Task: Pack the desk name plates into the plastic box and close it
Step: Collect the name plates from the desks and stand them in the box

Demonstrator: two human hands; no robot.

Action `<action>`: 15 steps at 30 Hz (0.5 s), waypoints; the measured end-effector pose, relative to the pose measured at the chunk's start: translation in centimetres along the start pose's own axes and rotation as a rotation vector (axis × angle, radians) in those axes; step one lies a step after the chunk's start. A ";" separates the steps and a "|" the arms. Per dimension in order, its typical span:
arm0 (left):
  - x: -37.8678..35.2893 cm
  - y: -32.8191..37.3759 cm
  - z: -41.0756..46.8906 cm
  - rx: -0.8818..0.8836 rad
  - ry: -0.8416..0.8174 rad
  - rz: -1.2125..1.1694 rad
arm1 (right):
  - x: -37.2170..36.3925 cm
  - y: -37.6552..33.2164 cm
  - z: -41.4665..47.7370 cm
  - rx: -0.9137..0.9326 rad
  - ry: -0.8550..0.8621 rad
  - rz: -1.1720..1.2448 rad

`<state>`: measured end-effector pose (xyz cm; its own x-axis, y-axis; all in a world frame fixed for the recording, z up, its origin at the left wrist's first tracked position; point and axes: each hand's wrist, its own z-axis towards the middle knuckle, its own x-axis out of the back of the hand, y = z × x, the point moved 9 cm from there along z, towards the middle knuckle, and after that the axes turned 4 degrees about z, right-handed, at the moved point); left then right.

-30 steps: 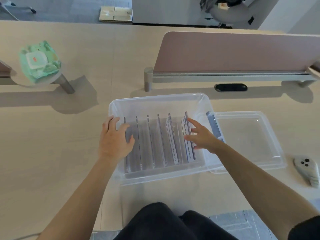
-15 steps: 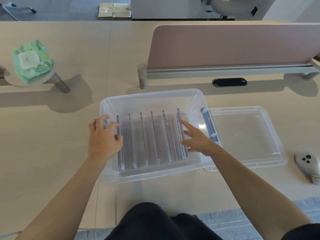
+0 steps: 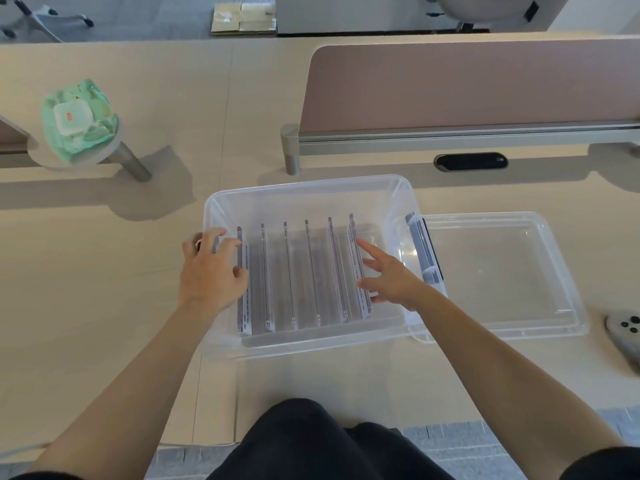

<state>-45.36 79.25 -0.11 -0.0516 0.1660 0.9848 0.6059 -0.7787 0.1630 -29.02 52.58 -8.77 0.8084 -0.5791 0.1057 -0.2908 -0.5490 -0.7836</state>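
Observation:
A clear plastic box (image 3: pixel 304 190) sits open on the desk in front of me. Several clear acrylic name plates (image 3: pixel 301 275) stand on edge in a row inside it. My left hand (image 3: pixel 211 271) rests over the box's left wall, fingers apart and touching the leftmost plate. My right hand (image 3: pixel 391 275) is inside the box at the right end of the row, fingers spread, its index finger against the rightmost plate. The clear lid (image 3: pixel 498 271) lies flat on the desk just right of the box, its grey latch (image 3: pixel 424 251) beside the box wall.
A brown divider panel (image 3: pixel 467 88) on a grey rail runs across the back right. A green wipes pack (image 3: pixel 79 119) sits on a small raised shelf at the back left. A white controller (image 3: pixel 627 330) lies at the right edge. My dark-clothed lap is below.
The view has shifted, so the box sits further left and nearer the top. Both hands stay at the two ends of the plate row, the left now over the box wall.

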 end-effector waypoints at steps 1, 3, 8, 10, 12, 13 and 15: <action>0.0 0.0 0.0 -0.006 0.002 0.003 | -0.1 0.0 0.0 0.001 -0.003 0.000; 0.1 0.0 0.0 -0.009 -0.001 0.009 | -0.1 -0.1 -0.1 0.004 -0.005 -0.003; -0.4 0.0 0.2 0.001 -0.061 0.031 | -0.2 -0.1 0.0 0.005 -0.010 0.001; -0.5 0.0 0.2 -0.001 -0.087 0.037 | -0.2 0.0 0.0 0.011 -0.010 -0.007; -0.5 0.1 0.2 -0.008 -0.095 0.049 | -0.1 -0.1 0.0 0.020 -0.009 -0.022; -0.5 0.1 0.2 -0.008 -0.097 0.054 | -0.1 -0.1 0.0 0.021 -0.006 -0.030; -0.5 0.1 0.2 -0.007 -0.103 0.061 | -0.1 -0.1 0.0 0.021 -0.002 -0.039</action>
<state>-45.09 79.22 -0.60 0.0675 0.1795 0.9814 0.5998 -0.7934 0.1038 -29.08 52.68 -8.73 0.8198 -0.5565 0.1353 -0.2485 -0.5586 -0.7913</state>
